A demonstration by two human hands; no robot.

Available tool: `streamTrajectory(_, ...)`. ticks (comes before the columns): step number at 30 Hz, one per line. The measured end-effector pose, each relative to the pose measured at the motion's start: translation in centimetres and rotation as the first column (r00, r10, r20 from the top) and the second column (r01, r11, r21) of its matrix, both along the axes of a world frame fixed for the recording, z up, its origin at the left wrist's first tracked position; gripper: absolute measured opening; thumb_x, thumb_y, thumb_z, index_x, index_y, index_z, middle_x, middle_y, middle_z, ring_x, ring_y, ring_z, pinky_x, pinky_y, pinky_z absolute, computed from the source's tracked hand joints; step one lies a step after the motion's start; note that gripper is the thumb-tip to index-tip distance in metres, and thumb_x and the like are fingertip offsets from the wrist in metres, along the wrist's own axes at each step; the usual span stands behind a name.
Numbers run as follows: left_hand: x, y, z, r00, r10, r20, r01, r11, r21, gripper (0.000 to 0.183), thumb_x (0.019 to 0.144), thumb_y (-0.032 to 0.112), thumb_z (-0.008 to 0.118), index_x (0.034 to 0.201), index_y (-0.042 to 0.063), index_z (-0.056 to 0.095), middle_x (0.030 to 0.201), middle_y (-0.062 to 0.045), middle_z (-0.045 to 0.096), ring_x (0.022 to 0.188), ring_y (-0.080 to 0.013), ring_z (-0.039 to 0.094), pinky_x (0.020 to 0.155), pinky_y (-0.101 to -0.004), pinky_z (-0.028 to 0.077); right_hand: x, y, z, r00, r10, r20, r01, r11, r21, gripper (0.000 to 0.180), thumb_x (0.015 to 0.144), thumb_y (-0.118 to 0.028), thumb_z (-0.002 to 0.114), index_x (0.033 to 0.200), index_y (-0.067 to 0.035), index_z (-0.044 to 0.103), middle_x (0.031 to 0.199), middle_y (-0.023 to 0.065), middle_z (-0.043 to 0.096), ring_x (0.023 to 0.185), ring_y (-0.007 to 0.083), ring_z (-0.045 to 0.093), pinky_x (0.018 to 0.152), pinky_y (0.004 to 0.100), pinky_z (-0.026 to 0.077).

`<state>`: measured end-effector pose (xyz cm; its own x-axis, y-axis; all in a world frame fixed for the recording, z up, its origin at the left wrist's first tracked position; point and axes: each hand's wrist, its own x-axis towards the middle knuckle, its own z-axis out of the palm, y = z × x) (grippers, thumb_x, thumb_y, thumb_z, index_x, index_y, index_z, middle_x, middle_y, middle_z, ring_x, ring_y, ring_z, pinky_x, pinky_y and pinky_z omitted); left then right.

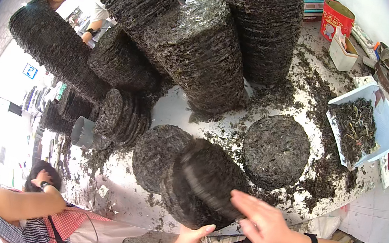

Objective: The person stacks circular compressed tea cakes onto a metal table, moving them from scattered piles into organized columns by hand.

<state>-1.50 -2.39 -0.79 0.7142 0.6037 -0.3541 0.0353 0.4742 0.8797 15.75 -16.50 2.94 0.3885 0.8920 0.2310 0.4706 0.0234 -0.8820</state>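
My left hand (196,233) supports a round dark dried-seaweed cake (182,201) from below at its near edge, thumb up against the rim. Over it a second cake or layer (215,173) is tilted and blurred by motion. My right hand (266,224) is spread flat, its fingertips at the right edge of that blurred piece; whether they press on it is hard to tell. One more round seaweed cake (159,156) lies partly beneath the held one, to the left. Another flat cake (276,151) rests on the white table (170,106) to the right.
Tall seaweed stacks (204,55) (264,30) stand behind, and a leaning stack (55,44) is touched by a co-worker's hand (54,0). A light-blue scoop-shaped tray (386,127) holds scraps at right. A grey cylinder (82,133) lies left. Another person's arm (25,205) is at lower left.
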Motion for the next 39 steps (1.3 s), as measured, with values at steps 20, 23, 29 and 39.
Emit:
streamTrajectory(20, 0.4, -0.2, 0.0, 0.973, -0.232, 0.006, 0.23, 0.963, -0.142, 0.081, 0.059, 0.008, 0.081, 0.127, -0.002, 0.038, 0.124, -0.012, 0.048, 0.114, -0.0225, 0.047, 0.097, -0.0372, 0.038, 0.2, 0.1, -1.2, 0.987, 0.141, -0.076, -0.146, 0.987, -0.063, 0.062, 0.085, -0.031, 0.058, 0.134, -0.001, 0.035, 0.14, 0.0181, 0.032, 0.129, 0.0313, 0.034, 0.104, 0.0377, 0.031)
streamTrajectory(23, 0.2, -0.3, -0.4, 0.994, -0.085, 0.073, 0.083, 0.996, 0.033, 0.076, 0.059, 0.006, 0.081, 0.123, -0.002, 0.042, 0.119, -0.011, 0.052, 0.111, -0.0221, 0.049, 0.095, -0.0382, 0.04, 0.5, -0.7, -0.3, 0.986, 0.025, -0.167, -0.033, 0.999, -0.043, 0.049, 0.088, -0.02, 0.051, 0.131, 0.001, 0.039, 0.134, 0.018, 0.041, 0.122, 0.0305, 0.043, 0.096, 0.0361, 0.04)
streamTrajectory(29, -0.7, 0.1, 0.5, 0.99, 0.06, 0.124, -0.052, 0.996, -0.068, 0.077, 0.057, 0.006, 0.08, 0.123, 0.0, 0.043, 0.118, -0.01, 0.051, 0.109, -0.0242, 0.05, 0.093, -0.0378, 0.04, 5.2, -3.6, -5.5, 0.667, -0.626, -0.404, 0.666, 0.744, -0.054, 0.055, 0.089, -0.014, 0.049, 0.137, 0.001, 0.026, 0.138, 0.0185, 0.03, 0.127, 0.0226, 0.029, 0.104, 0.0319, 0.023)
streamTrajectory(39, 0.5, -1.2, -0.4, 0.986, -0.152, 0.065, 0.154, 0.988, -0.033, 0.082, 0.061, 0.009, 0.081, 0.128, -0.002, 0.037, 0.125, -0.011, 0.047, 0.115, -0.022, 0.045, 0.098, -0.0363, 0.037, -0.3, -0.2, -0.9, 0.991, 0.13, 0.021, -0.13, 0.991, -0.033, 0.066, 0.084, -0.029, 0.059, 0.136, 0.0, 0.03, 0.143, 0.0205, 0.024, 0.131, 0.0341, 0.029, 0.105, 0.0378, 0.027)
